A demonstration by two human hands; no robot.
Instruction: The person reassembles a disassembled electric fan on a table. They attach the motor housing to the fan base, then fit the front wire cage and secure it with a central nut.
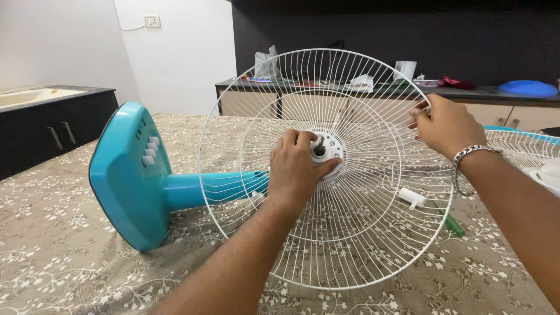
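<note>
A turquoise pedestal fan lies on its side on the bed, its square base (pixel 125 175) with white buttons at the left and its stem (pixel 210 188) running right. A round white wire guard (pixel 356 245) stands upright on the fan's motor hub (pixel 331 147). My left hand (pixel 294 169) reaches through the middle of the guard and grips the white ring around the motor shaft. My right hand (pixel 443 125), with a metal bracelet on the wrist, pinches the guard's wires near the upper right rim.
A patterned beige bedspread (pixel 70 256) covers the surface. A green-handled screwdriver (pixel 452 224) and a small white plastic part (pixel 411 197) lie behind the guard. A second guard with a turquoise rim (pixel 519 146) lies at right. Dark counters (pixel 466 93) hold clutter.
</note>
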